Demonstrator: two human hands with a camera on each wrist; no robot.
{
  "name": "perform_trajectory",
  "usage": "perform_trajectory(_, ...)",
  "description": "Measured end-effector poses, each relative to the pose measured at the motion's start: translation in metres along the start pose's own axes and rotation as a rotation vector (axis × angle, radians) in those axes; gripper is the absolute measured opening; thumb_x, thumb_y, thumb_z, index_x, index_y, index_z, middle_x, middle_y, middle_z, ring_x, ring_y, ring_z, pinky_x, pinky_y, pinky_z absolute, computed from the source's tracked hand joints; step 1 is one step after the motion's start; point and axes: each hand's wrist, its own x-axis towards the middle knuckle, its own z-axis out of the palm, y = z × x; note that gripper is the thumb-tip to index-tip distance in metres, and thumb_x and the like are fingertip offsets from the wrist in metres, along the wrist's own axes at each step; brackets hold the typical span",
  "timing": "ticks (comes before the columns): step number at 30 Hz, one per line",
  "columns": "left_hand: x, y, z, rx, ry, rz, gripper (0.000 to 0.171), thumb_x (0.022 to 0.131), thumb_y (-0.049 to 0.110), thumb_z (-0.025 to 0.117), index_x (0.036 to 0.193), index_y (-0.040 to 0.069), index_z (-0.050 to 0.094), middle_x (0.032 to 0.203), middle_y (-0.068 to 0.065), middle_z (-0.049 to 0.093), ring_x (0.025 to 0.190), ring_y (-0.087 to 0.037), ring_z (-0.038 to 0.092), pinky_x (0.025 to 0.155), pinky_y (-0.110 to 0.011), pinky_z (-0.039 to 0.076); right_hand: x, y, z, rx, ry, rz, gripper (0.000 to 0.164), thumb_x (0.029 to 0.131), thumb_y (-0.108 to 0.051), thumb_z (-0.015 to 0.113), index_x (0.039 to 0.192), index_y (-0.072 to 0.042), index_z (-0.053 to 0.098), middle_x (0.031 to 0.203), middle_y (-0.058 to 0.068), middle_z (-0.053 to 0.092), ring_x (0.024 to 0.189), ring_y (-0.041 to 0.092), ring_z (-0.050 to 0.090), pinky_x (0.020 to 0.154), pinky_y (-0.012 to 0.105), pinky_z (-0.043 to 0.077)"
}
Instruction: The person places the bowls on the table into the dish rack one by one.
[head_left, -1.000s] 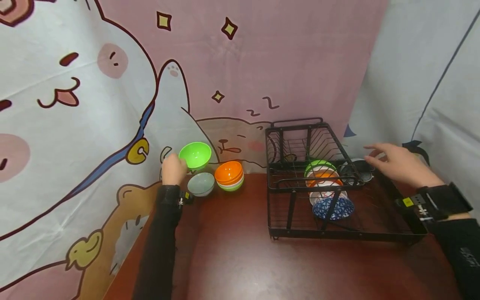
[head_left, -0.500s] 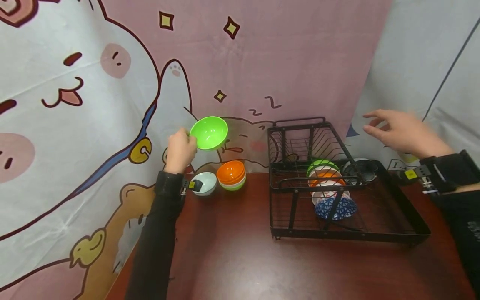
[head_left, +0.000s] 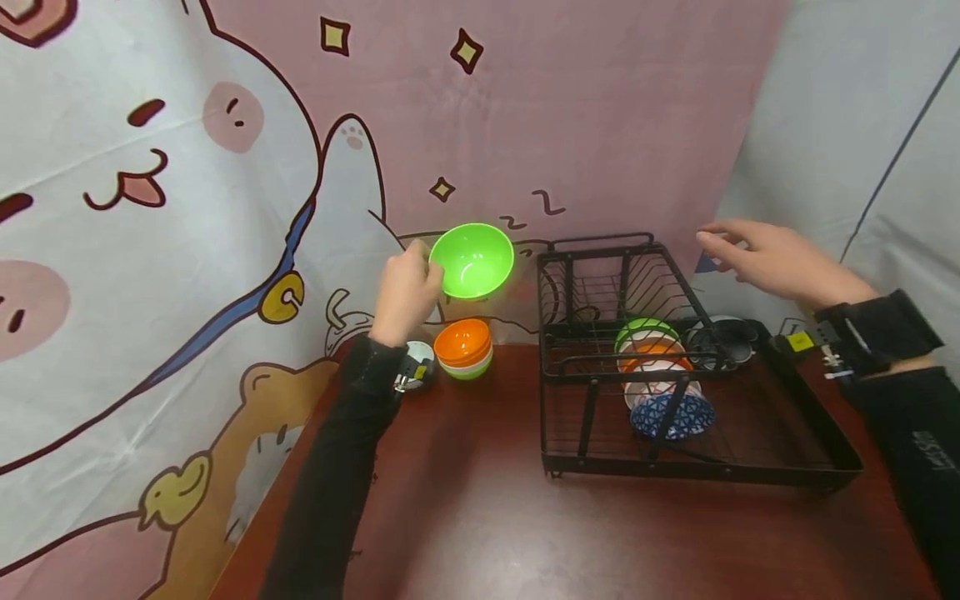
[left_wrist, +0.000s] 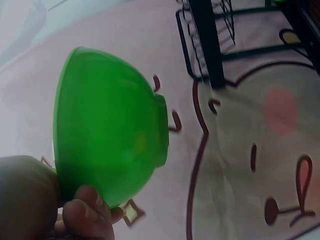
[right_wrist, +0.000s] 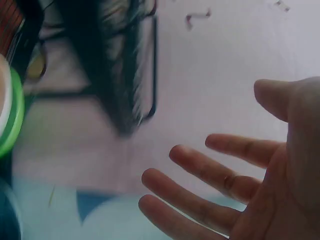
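My left hand [head_left: 408, 290] pinches the rim of a bright green bowl [head_left: 474, 260], held in the air above the stacked bowls with its inside facing me. In the left wrist view the green bowl [left_wrist: 107, 125] shows its outer side and foot, the thumb and fingers at its rim. My right hand [head_left: 772, 257] hovers over the right side of the black dish rack [head_left: 633, 462], fingers spread and holding nothing; the right wrist view shows the fingers [right_wrist: 195, 200] extended. In the rack stands a row of bowls, with a blue patterned bowl [head_left: 672, 417] at the front.
A stack with an orange bowl [head_left: 462, 340] on top stands at the back of the brown table [head_left: 480, 517]. Beside it a pale bowl [head_left: 422, 354] is partly hidden by my left wrist. Dark cups [head_left: 723, 342] sit in the rack's back right. A printed cloth hangs behind.
My left hand has lifted the green bowl from above the pale bowl and carried it right, toward the rack. My right hand has risen, then shifted a little left.
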Motion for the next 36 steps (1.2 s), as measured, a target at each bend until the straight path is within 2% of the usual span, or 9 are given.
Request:
perform_trajectory(4, 0.006, 0.023, 0.007, -0.021, -0.021, 0.045, 0.021, 0.100, 0.007, 0.050, 0.110, -0.005, 0.063, 0.082, -0.015, 0.067, 0.064, -0.024, 0.061, 0.056, -0.031, 0.048, 0.011, -0.036, 0.003, 0.101, -0.041, -0.041, 0.074, 0.110, -0.054, 0.034, 0.162, -0.002, 0.026, 0.149, 0.034, 0.048, 0.125, 0.051, 0.058, 0.097, 0.064, 0.051)
perform_trajectory(10, 0.012, 0.063, 0.014, -0.044, -0.068, 0.121, 0.016, 0.101, 0.007, 0.050, 0.107, -0.004, 0.061, 0.077, -0.010, 0.055, 0.065, -0.022, 0.050, 0.058, -0.029, 0.040, 0.020, -0.086, 0.009, 0.239, -0.143, -0.101, 0.077, 0.109, -0.057, 0.034, 0.166, -0.009, 0.015, 0.156, 0.031, 0.044, 0.134, 0.052, 0.053, 0.105, 0.068, 0.045)
perform_trajectory(13, 0.015, 0.077, 0.018, -0.051, -0.078, 0.166, 0.015, 0.102, 0.007, 0.050, 0.106, -0.004, 0.060, 0.075, -0.008, 0.051, 0.063, -0.020, 0.047, 0.056, -0.027, 0.037, 0.024, -0.106, 0.014, 0.336, -0.167, -0.140, 0.074, 0.109, -0.053, 0.036, 0.166, -0.010, 0.017, 0.162, 0.026, 0.037, 0.131, 0.050, 0.055, 0.099, 0.061, 0.053)
perform_trajectory(15, 0.015, 0.083, 0.021, -0.047, -0.086, 0.182, 0.015, 0.102, 0.007, 0.051, 0.107, -0.004, 0.060, 0.074, -0.008, 0.050, 0.062, -0.019, 0.046, 0.055, -0.027, 0.036, 0.028, -0.115, 0.021, 0.394, -0.156, -0.147, 0.072, 0.109, -0.052, 0.039, 0.165, -0.010, 0.021, 0.164, 0.024, 0.033, 0.121, 0.047, 0.061, 0.089, 0.051, 0.060)
perform_trajectory(18, 0.015, 0.089, 0.025, -0.054, -0.107, 0.192, 0.014, 0.103, 0.008, 0.051, 0.107, -0.002, 0.060, 0.075, -0.007, 0.051, 0.062, -0.018, 0.047, 0.054, -0.025, 0.037, 0.033, -0.123, 0.031, 0.495, -0.131, -0.125, 0.069, 0.108, -0.052, 0.043, 0.162, -0.011, 0.028, 0.160, 0.020, 0.034, 0.107, 0.035, 0.063, 0.075, 0.038, 0.063)
perform_trajectory(20, 0.013, 0.092, 0.027, -0.063, -0.126, 0.194, 0.014, 0.103, 0.009, 0.051, 0.107, -0.002, 0.059, 0.075, -0.006, 0.052, 0.062, -0.018, 0.049, 0.054, -0.024, 0.039, 0.035, -0.126, 0.038, 0.558, -0.123, -0.101, 0.067, 0.108, -0.053, 0.043, 0.158, -0.010, 0.034, 0.151, 0.020, 0.041, 0.099, 0.027, 0.062, 0.073, 0.036, 0.062)
perform_trajectory(23, 0.012, 0.094, 0.030, -0.072, -0.144, 0.196, 0.014, 0.102, 0.009, 0.051, 0.106, -0.002, 0.059, 0.076, -0.006, 0.052, 0.063, -0.017, 0.049, 0.054, -0.024, 0.039, 0.037, -0.128, 0.046, 0.629, -0.116, -0.072, 0.061, 0.110, -0.048, 0.041, 0.155, -0.008, 0.038, 0.139, 0.019, 0.048, 0.097, 0.019, 0.062, 0.074, 0.036, 0.062)
perform_trajectory(29, 0.010, 0.095, 0.033, -0.064, -0.146, 0.197, 0.009, 0.102, 0.008, 0.051, 0.100, 0.001, 0.057, 0.072, -0.002, 0.044, 0.062, -0.016, 0.043, 0.055, -0.025, 0.034, 0.039, -0.128, 0.056, 0.700, -0.070, -0.015, 0.051, 0.112, -0.031, 0.036, 0.153, -0.001, 0.043, 0.122, 0.018, 0.057, 0.084, 0.014, 0.063, 0.070, 0.031, 0.060)
perform_trajectory(36, 0.009, 0.092, 0.036, -0.075, -0.155, 0.194, 0.008, 0.102, 0.007, 0.050, 0.097, 0.003, 0.055, 0.071, -0.001, 0.041, 0.061, -0.015, 0.041, 0.055, -0.025, 0.032, 0.036, -0.126, 0.062, 0.694, -0.039, -0.018, 0.050, 0.113, -0.030, 0.033, 0.148, 0.003, 0.046, 0.113, 0.014, 0.059, 0.082, 0.013, 0.063, 0.071, 0.029, 0.057)
